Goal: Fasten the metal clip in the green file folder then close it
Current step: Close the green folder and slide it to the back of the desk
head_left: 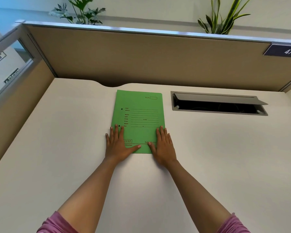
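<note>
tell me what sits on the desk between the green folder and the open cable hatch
Nothing. In the head view, the strip of desk between the green folder and the cable hatch is bare.

We are at an office cubicle. A tan fabric partition with a metal top rail fills the upper half of the frame, carrying a number plate reading 473 at upper right. Below lies a pale desk with a hinged cable hatch right of centre, and potted plants show along the top edge.
</note>
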`<state>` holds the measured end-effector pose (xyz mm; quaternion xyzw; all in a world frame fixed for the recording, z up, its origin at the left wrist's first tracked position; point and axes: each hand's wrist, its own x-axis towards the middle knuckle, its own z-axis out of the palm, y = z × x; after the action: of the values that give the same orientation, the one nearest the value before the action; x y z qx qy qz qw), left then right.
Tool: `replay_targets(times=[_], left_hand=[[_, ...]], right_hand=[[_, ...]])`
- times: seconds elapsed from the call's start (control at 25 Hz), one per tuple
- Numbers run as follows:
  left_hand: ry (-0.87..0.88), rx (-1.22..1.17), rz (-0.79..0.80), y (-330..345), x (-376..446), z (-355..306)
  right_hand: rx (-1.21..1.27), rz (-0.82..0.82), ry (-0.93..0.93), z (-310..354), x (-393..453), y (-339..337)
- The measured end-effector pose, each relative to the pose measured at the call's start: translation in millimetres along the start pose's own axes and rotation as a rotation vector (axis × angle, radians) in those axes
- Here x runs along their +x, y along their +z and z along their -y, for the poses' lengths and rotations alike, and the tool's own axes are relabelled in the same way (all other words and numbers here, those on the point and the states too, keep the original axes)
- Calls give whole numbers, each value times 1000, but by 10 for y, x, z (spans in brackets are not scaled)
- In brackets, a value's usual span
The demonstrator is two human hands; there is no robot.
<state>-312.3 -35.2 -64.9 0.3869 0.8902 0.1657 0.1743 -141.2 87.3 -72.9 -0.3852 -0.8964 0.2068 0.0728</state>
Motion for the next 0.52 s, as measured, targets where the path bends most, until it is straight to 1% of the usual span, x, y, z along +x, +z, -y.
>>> replay_targets(times=[0.12,0.28,0.52], left_hand=[[15,63,43,3,4,3],[8,88,102,-10,39,7],[-21,154,205,-75,96,-74]], right_hand=[[-46,6,-36,-35,-53,9],[-55,16,-55,-55,-78,-9],[-73,105,-76,-136,-90,-64]])
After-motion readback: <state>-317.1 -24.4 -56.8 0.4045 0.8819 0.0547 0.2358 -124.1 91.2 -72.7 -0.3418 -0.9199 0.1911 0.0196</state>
